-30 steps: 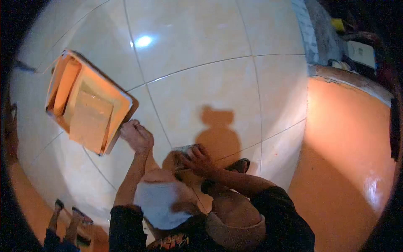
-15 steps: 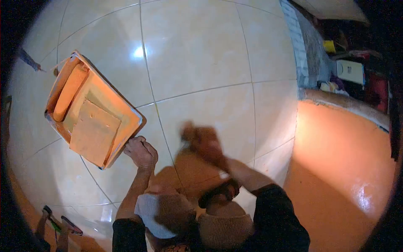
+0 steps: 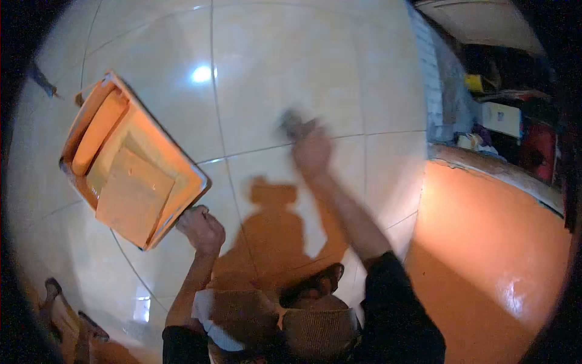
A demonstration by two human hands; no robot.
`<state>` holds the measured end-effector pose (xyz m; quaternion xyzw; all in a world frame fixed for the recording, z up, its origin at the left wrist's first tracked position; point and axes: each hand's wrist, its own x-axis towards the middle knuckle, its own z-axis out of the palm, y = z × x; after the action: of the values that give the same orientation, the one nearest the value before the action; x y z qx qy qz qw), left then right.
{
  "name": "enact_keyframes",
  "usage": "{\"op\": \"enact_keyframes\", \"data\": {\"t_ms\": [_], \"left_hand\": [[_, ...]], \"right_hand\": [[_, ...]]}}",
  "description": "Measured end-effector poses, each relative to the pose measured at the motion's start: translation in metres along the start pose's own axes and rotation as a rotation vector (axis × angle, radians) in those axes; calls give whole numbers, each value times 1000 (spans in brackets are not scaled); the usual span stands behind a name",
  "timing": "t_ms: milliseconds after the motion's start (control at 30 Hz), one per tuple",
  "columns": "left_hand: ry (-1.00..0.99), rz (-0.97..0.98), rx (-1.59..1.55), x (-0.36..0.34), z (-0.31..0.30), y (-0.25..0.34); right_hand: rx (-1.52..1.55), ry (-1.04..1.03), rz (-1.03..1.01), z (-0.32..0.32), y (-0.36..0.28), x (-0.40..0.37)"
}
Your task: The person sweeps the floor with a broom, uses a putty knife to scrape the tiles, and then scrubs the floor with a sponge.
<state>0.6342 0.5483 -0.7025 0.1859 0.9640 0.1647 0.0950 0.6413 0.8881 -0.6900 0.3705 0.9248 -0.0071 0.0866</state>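
A paint tray (image 3: 194, 164), coated in orange, rests on the tiled floor to the left. Inside it lie an orange paint roller (image 3: 100, 130) and a flat, paint-stained board (image 3: 134, 197). My left hand (image 3: 203, 230) is curled into a fist right at the tray's near right edge; its fingertips are hidden. Out in front, my right hand (image 3: 313, 151) reaches forward over the tiles with its fingers closed. A small dark grey thing (image 3: 292, 123), smeared by motion, shows at those fingers, and I cannot tell what it is.
An orange wall (image 3: 491, 242) rises at the right, below a ledge (image 3: 497, 167) with assorted items behind it. Another person's feet (image 3: 85, 327) show at the lower left. My knees and a sandalled foot (image 3: 321, 285) are close below the hands.
My right hand has swept forward, away from my body, across the tiles. The left hand stays beside the tray. The other person's feet have shifted slightly left in view.
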Motion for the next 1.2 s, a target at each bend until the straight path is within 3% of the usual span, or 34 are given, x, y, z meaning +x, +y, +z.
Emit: {"op": "enact_keyframes", "data": {"t_ms": [33, 67, 133, 200, 267, 300, 333, 400, 433, 500, 600, 700, 767, 800, 833, 900, 933, 1000, 1033, 1067, 1133, 1200], "left_hand": [[-162, -86, 46, 5, -11, 7], [-18, -8, 18, 3, -3, 3], [145, 92, -25, 2, -3, 6], [127, 105, -34, 1, 3, 2], [136, 134, 8, 1, -1, 5], [141, 153, 26, 3, -3, 5], [149, 173, 42, 5, -1, 4], [99, 172, 78, 2, -6, 9], [108, 190, 82, 1, -8, 10], [136, 244, 69, 2, -5, 11], [130, 215, 178, -3, -2, 12], [97, 236, 268, -4, 0, 4], [120, 224, 400, -4, 11, 0], [168, 289, 182, -4, 14, -5], [179, 283, 241, -2, 16, 1], [172, 267, 385, -7, 11, 6], [136, 334, 370, -11, 6, 4], [101, 261, 407, -6, 12, 17], [100, 201, 426, -3, 14, 21], [100, 138, 460, 0, 11, 17], [105, 192, 481, -1, 14, 9], [123, 273, 494, 6, 27, -5]], "right_hand": [[65, -102, 147, -33, 29, 43], [124, -59, 364, -15, 80, 88], [188, 180, 208, -35, 92, 98], [201, 132, 310, -24, 61, 94], [82, 141, -132, -33, -15, 32], [62, 115, -347, 0, -35, 0], [403, 143, -679, -11, -46, -37], [415, -437, -708, -38, -59, -105], [377, -231, -997, -25, -42, -143], [459, -107, -989, -7, -2, -188], [243, -172, -486, -1, 64, -128], [64, 89, 390, -11, 114, -68], [41, 67, 580, 21, 115, -72], [57, 10, 357, 23, 92, -103], [320, 54, 306, 22, 62, -133], [197, 106, 187, -12, -19, -222], [79, 137, -19, -5, -49, -270], [298, 131, 27, 12, -75, -341], [299, -118, 290, 2, -53, -344], [353, -109, 469, 28, -4, -355], [470, -43, 833, 78, 93, -377], [-113, -49, 962, 108, 109, -409]]}}
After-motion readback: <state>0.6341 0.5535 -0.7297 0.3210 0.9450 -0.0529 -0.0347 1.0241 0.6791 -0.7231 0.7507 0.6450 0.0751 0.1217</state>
